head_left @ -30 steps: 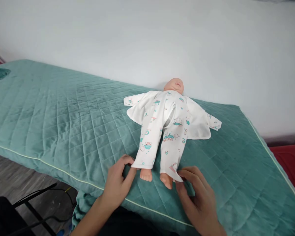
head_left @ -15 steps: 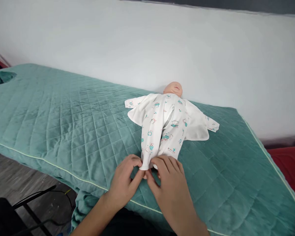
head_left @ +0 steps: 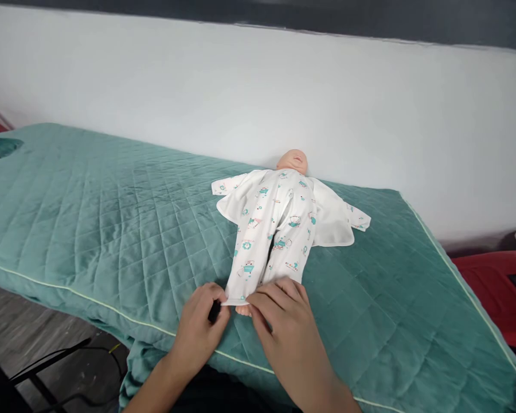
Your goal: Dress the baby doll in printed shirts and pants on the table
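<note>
A baby doll (head_left: 293, 161) lies on its back, head toward the wall. White printed pants (head_left: 258, 241) cover its legs and reach high up the torso, and a white jacket (head_left: 332, 221) is spread open beneath it, sleeves out to both sides. My left hand (head_left: 201, 321) pinches the left corner of one pant-leg cuff between thumb and fingers. At the cuff's other corner, my right hand (head_left: 281, 327) grips the edge with curled fingers. The cuff is stretched flat between them. Below it peek the toes of a doll foot (head_left: 243, 310); the other foot is hidden behind my right hand.
A green quilted cover (head_left: 124, 229) with pale piping lies over the bed, which has a hole (head_left: 2, 148) at far left. The white wall (head_left: 176, 86) runs along the back. A red chair (head_left: 499, 292) stands at right. Cables (head_left: 90, 347) hang at lower left.
My hands have moved apart, pulling the bunched cuff out wide and straight. The pant leg now lies smoother, and a gap shows between the legs. The camera view has shifted slightly.
</note>
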The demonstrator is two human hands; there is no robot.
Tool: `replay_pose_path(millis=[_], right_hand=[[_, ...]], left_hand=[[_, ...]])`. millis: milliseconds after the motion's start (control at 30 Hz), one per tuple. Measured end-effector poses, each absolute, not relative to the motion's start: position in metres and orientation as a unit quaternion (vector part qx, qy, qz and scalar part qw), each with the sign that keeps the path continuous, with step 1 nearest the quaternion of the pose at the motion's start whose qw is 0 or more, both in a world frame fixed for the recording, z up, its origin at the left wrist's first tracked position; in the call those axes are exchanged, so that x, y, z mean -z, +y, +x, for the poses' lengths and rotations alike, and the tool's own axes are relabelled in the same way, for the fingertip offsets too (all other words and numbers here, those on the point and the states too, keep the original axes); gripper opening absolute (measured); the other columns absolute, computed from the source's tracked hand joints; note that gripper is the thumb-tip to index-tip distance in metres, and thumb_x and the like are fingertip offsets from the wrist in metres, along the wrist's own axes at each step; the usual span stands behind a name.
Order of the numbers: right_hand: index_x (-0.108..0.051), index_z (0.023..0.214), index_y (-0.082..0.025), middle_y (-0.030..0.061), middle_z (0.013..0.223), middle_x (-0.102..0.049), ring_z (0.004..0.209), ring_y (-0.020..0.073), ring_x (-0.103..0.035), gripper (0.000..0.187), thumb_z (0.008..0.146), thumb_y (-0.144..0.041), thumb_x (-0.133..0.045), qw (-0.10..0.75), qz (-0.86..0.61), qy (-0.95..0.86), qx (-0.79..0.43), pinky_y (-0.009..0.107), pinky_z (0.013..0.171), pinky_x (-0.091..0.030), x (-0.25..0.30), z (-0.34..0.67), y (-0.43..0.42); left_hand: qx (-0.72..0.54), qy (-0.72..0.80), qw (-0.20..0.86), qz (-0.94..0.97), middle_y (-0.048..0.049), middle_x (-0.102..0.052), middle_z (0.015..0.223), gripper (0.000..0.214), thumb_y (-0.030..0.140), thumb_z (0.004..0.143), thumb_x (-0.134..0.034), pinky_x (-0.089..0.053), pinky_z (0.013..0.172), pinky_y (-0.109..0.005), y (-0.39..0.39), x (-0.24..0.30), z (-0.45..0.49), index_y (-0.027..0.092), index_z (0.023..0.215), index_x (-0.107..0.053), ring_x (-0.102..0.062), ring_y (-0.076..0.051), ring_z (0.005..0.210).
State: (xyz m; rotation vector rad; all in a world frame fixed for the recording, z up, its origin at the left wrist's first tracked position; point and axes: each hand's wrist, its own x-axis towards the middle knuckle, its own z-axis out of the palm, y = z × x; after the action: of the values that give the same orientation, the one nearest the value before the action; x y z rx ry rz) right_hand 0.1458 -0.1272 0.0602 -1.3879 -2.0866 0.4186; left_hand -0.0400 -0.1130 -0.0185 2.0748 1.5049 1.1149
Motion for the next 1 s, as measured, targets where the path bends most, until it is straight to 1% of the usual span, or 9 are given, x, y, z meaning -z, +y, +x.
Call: replay_pose_path(millis=[100, 167, 367, 467, 567, 667, 767, 900, 1000], right_hand=[[-0.066, 0.096, -0.025, 0.0007, 0.098, -0.07, 0.097, 0.0199, -0.06, 0.017, 0.098, -0.013, -0.053, 0.345, -0.519, -0.763, -0.17, 0.04, 0.088, -0.046, -0.06, 0.156, -0.131], [-0.065, 0.106, -0.026, 0.0032, 0.107, -0.069, 0.102, 0.0201, -0.061, 0.021, 0.098, -0.013, -0.05, 0.377, -0.53, -0.742, -0.161, 0.039, 0.089, -0.05, -0.054, 0.166, -0.135], [-0.056, 0.122, -0.026, 0.0086, 0.119, -0.061, 0.107, 0.0219, -0.062, 0.028, 0.095, -0.017, -0.054, 0.402, -0.609, -0.672, -0.126, 0.038, 0.086, -0.057, -0.02, 0.19, -0.154], [-0.055, 0.119, -0.025, 0.0083, 0.114, -0.062, 0.1, 0.0242, -0.063, 0.029, 0.091, -0.016, -0.057, 0.361, -0.644, -0.665, -0.115, 0.041, 0.08, -0.056, -0.007, 0.19, -0.159], [-0.056, 0.109, -0.024, 0.0064, 0.101, -0.065, 0.092, 0.0266, -0.063, 0.02, 0.09, -0.019, -0.061, 0.322, -0.659, -0.675, -0.078, 0.043, 0.075, -0.052, -0.002, 0.186, -0.158], [-0.055, 0.098, -0.024, 0.0036, 0.087, -0.064, 0.08, 0.0249, -0.061, 0.01, 0.091, -0.02, -0.061, 0.301, -0.671, -0.674, -0.064, 0.039, 0.07, -0.047, -0.002, 0.186, -0.154], [-0.056, 0.095, -0.023, 0.0021, 0.079, -0.064, 0.073, 0.0238, -0.06, 0.005, 0.092, -0.021, -0.06, 0.279, -0.684, -0.672, -0.057, 0.037, 0.067, -0.042, -0.001, 0.187, -0.15], [-0.058, 0.099, -0.022, 0.0013, 0.078, -0.065, 0.074, 0.0235, -0.062, 0.009, 0.091, -0.018, -0.059, 0.265, -0.696, -0.663, -0.071, 0.036, 0.069, -0.039, 0.001, 0.189, -0.147], [-0.057, 0.096, -0.021, 0.0004, 0.078, -0.065, 0.074, 0.0217, -0.061, 0.009, 0.089, -0.015, -0.058, 0.281, -0.686, -0.664, -0.093, 0.035, 0.072, -0.038, 0.002, 0.189, -0.146]], left_hand=[[-0.359, 0.561, 0.169, 0.727, -0.0033, -0.069, 0.094, 0.006, 0.026, 0.092, -0.056, -0.051, 0.08, -0.036, -0.11, 0.019, -0.036, 0.022, 0.094, -0.059, -0.064, -0.022, 0.089], [-0.333, 0.572, 0.166, 0.731, -0.0054, -0.07, 0.102, 0.016, 0.03, 0.09, -0.059, -0.05, 0.086, -0.042, -0.106, 0.019, -0.033, 0.022, 0.105, -0.061, -0.064, -0.025, 0.096], [-0.3, 0.576, 0.177, 0.739, -0.0083, -0.072, 0.106, 0.03, 0.025, 0.09, -0.057, -0.05, 0.087, -0.047, -0.1, 0.017, -0.026, 0.021, 0.12, -0.059, -0.064, -0.028, 0.098], [-0.308, 0.583, 0.218, 0.719, -0.008, -0.073, 0.108, 0.032, 0.025, 0.09, -0.056, -0.051, 0.085, -0.046, -0.104, 0.014, -0.023, 0.021, 0.122, -0.059, -0.066, -0.027, 0.095], [-0.333, 0.579, 0.298, 0.682, -0.0051, -0.074, 0.108, 0.033, 0.027, 0.09, -0.057, -0.054, 0.083, -0.041, -0.109, 0.009, -0.022, 0.024, 0.122, -0.06, -0.068, -0.024, 0.094], [-0.363, 0.566, 0.35, 0.652, -0.0031, -0.074, 0.106, 0.03, 0.027, 0.091, -0.057, -0.056, 0.081, -0.036, -0.117, 0.006, -0.021, 0.024, 0.12, -0.059, -0.07, -0.021, 0.094], [-0.398, 0.565, 0.288, 0.662, -0.0039, -0.07, 0.106, 0.025, 0.026, 0.093, -0.056, -0.056, 0.083, -0.036, -0.125, 0.002, -0.022, 0.025, 0.117, -0.059, -0.067, -0.02, 0.095], [-0.452, 0.512, 0.142, 0.716, -0.0072, -0.064, 0.117, 0.022, 0.019, 0.095, -0.053, -0.05, 0.099, -0.042, -0.131, -0.008, -0.016, 0.025, 0.116, -0.058, -0.06, -0.023, 0.113], [-0.387, 0.458, 0.089, 0.795, -0.0084, -0.062, 0.128, 0.029, 0.015, 0.094, -0.054, -0.046, 0.108, -0.046, -0.125, -0.017, -0.004, 0.024, 0.122, -0.056, -0.051, -0.026, 0.129]])
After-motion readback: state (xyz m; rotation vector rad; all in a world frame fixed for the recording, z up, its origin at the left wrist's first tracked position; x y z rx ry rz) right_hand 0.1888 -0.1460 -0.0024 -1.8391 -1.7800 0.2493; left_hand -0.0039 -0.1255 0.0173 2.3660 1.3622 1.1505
